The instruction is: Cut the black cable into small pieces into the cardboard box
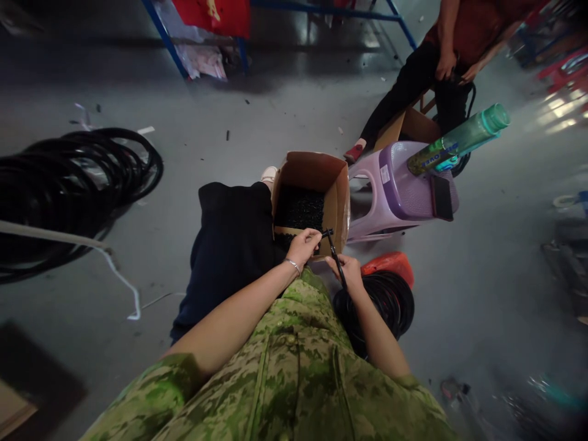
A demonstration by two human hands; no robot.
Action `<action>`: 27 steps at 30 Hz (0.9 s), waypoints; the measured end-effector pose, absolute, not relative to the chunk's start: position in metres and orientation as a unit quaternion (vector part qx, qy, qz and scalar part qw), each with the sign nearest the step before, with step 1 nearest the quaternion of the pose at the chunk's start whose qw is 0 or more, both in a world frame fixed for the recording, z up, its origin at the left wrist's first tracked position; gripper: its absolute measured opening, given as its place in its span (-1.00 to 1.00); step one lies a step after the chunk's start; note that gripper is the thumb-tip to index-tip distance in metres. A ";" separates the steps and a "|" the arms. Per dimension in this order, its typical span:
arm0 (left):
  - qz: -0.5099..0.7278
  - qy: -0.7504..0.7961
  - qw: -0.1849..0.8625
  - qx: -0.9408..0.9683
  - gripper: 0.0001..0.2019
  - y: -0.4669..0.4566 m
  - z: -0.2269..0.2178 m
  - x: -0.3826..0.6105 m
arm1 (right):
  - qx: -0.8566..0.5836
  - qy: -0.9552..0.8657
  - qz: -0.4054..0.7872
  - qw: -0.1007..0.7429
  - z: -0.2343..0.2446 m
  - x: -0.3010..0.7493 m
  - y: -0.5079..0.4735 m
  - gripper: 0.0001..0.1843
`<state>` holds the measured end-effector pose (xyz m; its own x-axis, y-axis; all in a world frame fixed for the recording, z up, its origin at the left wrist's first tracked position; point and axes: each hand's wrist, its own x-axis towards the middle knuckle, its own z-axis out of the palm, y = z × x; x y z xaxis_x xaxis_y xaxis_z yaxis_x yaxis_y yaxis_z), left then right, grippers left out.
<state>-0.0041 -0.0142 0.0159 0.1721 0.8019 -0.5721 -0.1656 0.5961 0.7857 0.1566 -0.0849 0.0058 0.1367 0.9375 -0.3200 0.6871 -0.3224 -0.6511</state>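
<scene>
Pinching a short black tube in the left hand, thumb against fingers, no visible gap. Right hand curled around a slim black piece, tip up by the tube; cannot tell touching from near, nor tool from hose end. Holding both at the near right corner of the cardboard box. Inside the box: heap of small black pieces. Right of the box: purple plastic stool, bearing a green bottle and, on the edge away from the box, a dark phone. Near right of the box: black hose coil, beside something orange-red. Well left of the box: big stack of hose coils. Beyond the box, to the right: co-worker, holding something dark, too small to identify. Main risk, in my judgement: dropping the tube through too slack a pinch, possibly into the heap, hard to find again black on black. Also: slipping with the slim piece and jabbing the left hand, given so little tube clear of the pinch. Also: catching the hose coil with the right forearm and jerking off line. Lesser: bumping the stool, toppling the bottle or losing the phone over the edge.
</scene>
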 end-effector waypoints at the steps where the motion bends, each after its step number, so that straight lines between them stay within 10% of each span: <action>1: 0.346 0.548 0.703 0.293 -0.83 -0.014 0.016 -0.004 | -0.730 -0.555 0.356 0.177 0.005 0.156 -0.084 -0.38; 27: 0.351 0.570 0.642 0.375 -0.93 -0.010 0.007 -0.008 | -0.689 -0.497 0.493 0.186 0.006 0.148 -0.066 -0.33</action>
